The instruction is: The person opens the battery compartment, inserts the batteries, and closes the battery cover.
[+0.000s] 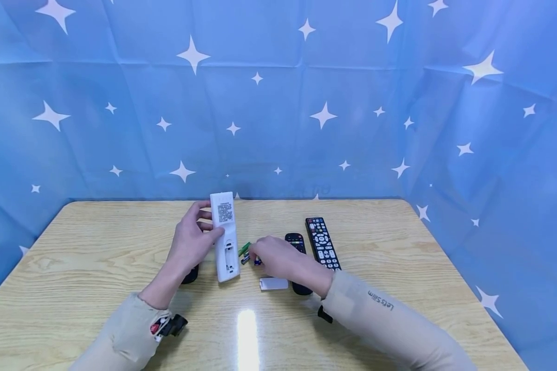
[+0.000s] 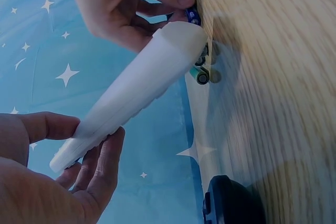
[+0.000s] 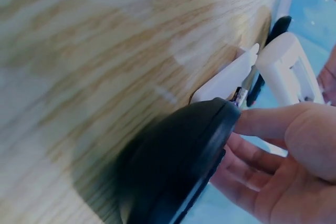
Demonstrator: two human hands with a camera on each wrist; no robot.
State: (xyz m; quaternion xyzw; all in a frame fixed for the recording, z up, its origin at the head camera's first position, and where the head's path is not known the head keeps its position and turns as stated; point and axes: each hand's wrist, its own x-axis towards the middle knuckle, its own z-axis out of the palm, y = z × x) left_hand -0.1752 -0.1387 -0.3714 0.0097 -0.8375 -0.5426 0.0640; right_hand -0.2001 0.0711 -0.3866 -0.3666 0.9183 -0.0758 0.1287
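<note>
My left hand (image 1: 190,239) grips a white remote control (image 1: 225,234) by its upper part, thumb on the back face and fingers along the far side. The remote's back is turned up and its battery compartment (image 1: 229,258) lies uncovered, with no batteries in it. Just right of the remote, my right hand (image 1: 278,257) pinches a blue battery (image 2: 192,15) low over the table. Beside those fingertips lie a green battery (image 1: 244,249) and another small battery (image 1: 245,258). A white battery cover (image 1: 274,284) rests on the table below the right hand.
A black remote (image 1: 295,238) lies partly under the right wrist. Farther right is a longer black remote (image 1: 322,242) with white buttons. Another black object (image 1: 191,274) shows beside the left wrist. A blue star-patterned curtain (image 1: 278,129) stands behind the wooden table (image 1: 120,247).
</note>
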